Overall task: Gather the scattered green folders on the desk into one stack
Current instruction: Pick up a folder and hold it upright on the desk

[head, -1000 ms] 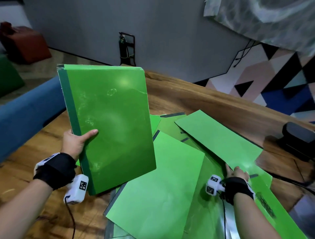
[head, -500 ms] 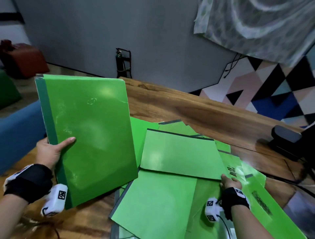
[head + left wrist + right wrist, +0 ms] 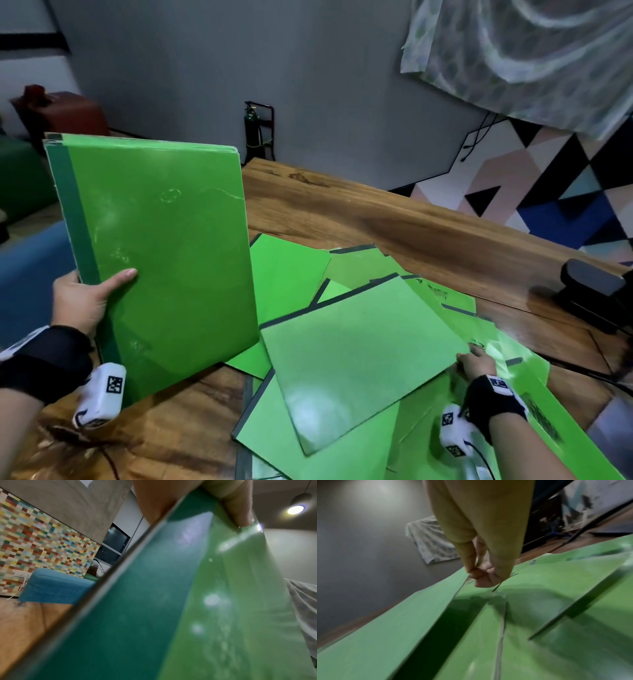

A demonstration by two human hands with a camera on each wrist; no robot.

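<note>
My left hand [image 3: 85, 301] grips a stack of green folders [image 3: 161, 253] by its dark green spine, thumb across the front. The stack stands upright on the wooden desk [image 3: 376, 219] at the left. The left wrist view shows that spine [image 3: 140, 612] close up under my fingers. My right hand [image 3: 474, 361] pinches the near right corner of one green folder [image 3: 356, 359] and holds it tilted above a loose heap of other green folders [image 3: 291, 274]. In the right wrist view my fingertips [image 3: 481, 574] pinch that folder's edge [image 3: 412, 622].
A black device [image 3: 596, 294] with a cable sits on the desk at the far right. A blue sofa [image 3: 30, 267] runs along the desk's left side. Behind the desk stand a grey wall, a green cylinder [image 3: 253, 132] in a rack and a patterned wall.
My right hand has pulled one folder off the heap and swung it left and toward me. The left hand's stack shifted a little left and stayed upright.
</note>
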